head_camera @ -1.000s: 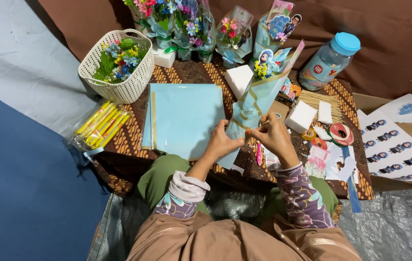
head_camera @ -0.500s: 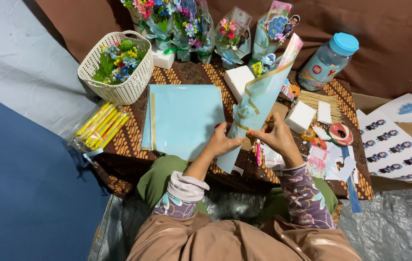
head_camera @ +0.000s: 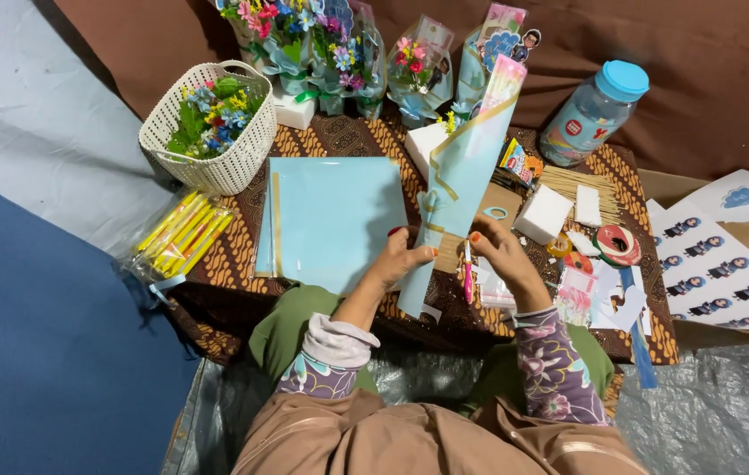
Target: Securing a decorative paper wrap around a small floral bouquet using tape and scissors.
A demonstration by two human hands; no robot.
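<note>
Head view, hands outward.

Left hand (head_camera: 403, 258): closed on the lower part of a cone (head_camera: 454, 189) of light blue paper, thumb and fingers pressed to its left edge.

Right hand (head_camera: 502, 251): fingers bent, tips laid against the cone's right side near its narrow end; whether it is gripped cannot be told.

Cone: held tilted, narrow end toward the person, wide end up and to the right; trimmed with a gold band and a small blue bow; held over the counter (head_camera: 225, 255), which is covered with brown patterned cloth.

Pink pen (head_camera: 468, 273): laid on the counter between the hands.

Blue sheets (head_camera: 330, 220): stacked flat just left of the left hand, gold-edged on the left side.

Foam block (head_camera: 543, 214): white, right of the cone. Skewers (head_camera: 572, 180) are laid behind it.

Tape roll (head_camera: 616, 244): red, near the right hand.

Bottle (head_camera: 594, 114): clear with a blue lid, at the far right.

Basket (head_camera: 212, 123): white, filled with small flowers, at the far left.

Yellow packet (head_camera: 177, 236): in clear wrap, at the counter's left edge.

Bouquets (head_camera: 330, 48): wrapped, ranged along the back.

Sticker sheets (head_camera: 726, 264): laid right of the counter.
</note>
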